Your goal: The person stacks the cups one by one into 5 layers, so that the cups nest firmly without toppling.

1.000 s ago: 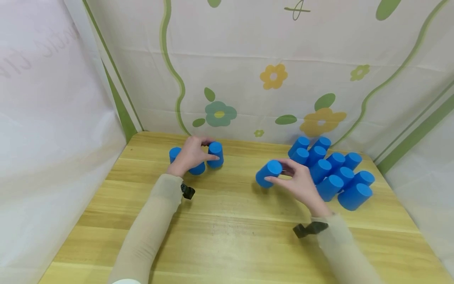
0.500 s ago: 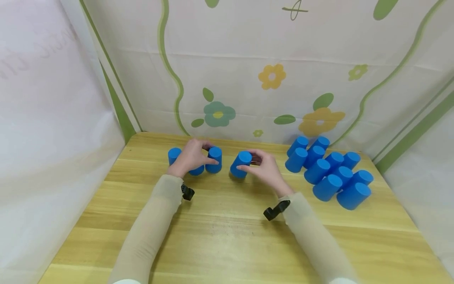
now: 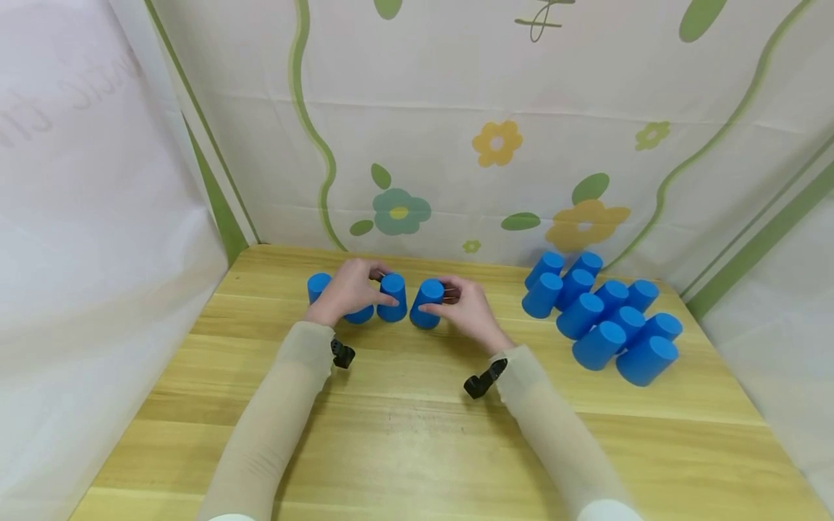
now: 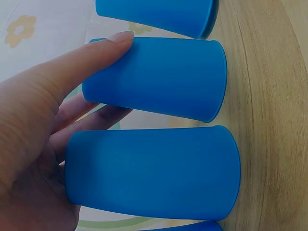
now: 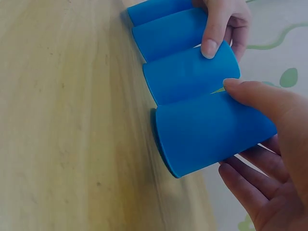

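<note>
Blue cups stand upside down in a row at the table's back left. My left hand (image 3: 352, 288) holds the third cup (image 3: 392, 298) between thumb and fingers. To its right, my right hand (image 3: 470, 311) grips another blue cup (image 3: 426, 304) around its upper part, thumb in front. A narrow gap parts these two cups in the head view. The row's first cup (image 3: 318, 285) and second cup (image 3: 360, 314) are partly covered by my left hand. In the left wrist view, the second cup (image 4: 154, 173) sits beside the held one. The right wrist view has my right-hand cup (image 5: 207, 130) nearest.
Several more upside-down blue cups (image 3: 599, 346) stand clustered at the back right of the wooden table (image 3: 417, 449). A patterned curtain (image 3: 443, 94) hangs right behind the table's back edge, and white cloth (image 3: 98, 289) hangs along the left side.
My right hand has carried its cup leftward, from beside the cluster to next to the cup in my left hand. My left hand has stayed nearly in place, its cup shifting slightly.
</note>
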### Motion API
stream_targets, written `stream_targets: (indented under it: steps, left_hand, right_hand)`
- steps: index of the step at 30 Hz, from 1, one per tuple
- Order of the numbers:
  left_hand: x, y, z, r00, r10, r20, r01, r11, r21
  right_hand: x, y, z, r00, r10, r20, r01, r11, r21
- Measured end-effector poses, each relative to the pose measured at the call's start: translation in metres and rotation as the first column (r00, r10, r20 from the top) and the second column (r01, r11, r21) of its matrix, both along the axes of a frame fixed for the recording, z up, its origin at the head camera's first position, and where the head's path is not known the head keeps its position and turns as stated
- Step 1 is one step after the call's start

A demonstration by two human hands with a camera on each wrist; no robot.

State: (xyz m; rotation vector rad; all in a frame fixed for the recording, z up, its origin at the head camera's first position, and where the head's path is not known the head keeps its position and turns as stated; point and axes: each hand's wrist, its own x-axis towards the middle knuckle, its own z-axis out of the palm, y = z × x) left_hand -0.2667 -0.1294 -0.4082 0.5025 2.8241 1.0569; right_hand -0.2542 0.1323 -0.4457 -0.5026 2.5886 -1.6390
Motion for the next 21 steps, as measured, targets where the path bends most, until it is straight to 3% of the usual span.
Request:
stream_targets:
  steps: [21]
  left_hand:
    - [0.002,-0.001,0.002,1.000,-0.005,-0.011,0.005,1.000,0.008]
  right_hand:
    - [-0.003,-0.008,-0.011,1.000,-0.007,0.023,0.007,1.000,-0.020]
